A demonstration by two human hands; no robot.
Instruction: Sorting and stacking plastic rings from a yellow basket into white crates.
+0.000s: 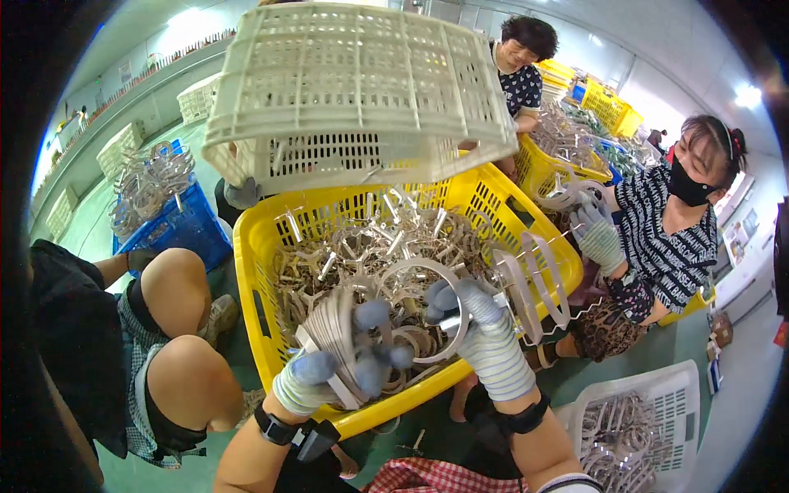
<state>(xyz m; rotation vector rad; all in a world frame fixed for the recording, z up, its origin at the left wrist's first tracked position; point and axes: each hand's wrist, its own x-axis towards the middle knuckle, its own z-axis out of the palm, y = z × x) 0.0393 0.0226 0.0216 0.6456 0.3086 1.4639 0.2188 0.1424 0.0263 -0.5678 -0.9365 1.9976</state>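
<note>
My left hand [306, 380], in a striped glove with grey-blue fingertips, is closed around a stack of flat, pale metal ring-shaped parts [332, 327]. Pinched in my right hand [493, 349], gloved alike, is a single ring-shaped metal part [417, 264] with a small tab. Both hands are over the near side of a large yellow basket [249, 283], which holds a heap of loose, tangled metal parts [370, 246]. Several larger metal rings [534, 287] stand at the basket's right rim. Above the far side a white slatted basket [353, 78] is tipped on its side, with a grey-gloved hand [242, 194] below its left corner.
At right, a masked co-worker's gloved hand [600, 236] is near other metal parts; another person [519, 82] is behind. A blue crate [185, 222] of rings stands left, beside a seated person's knees [177, 296]. A white basket [689, 403] of parts is at lower right.
</note>
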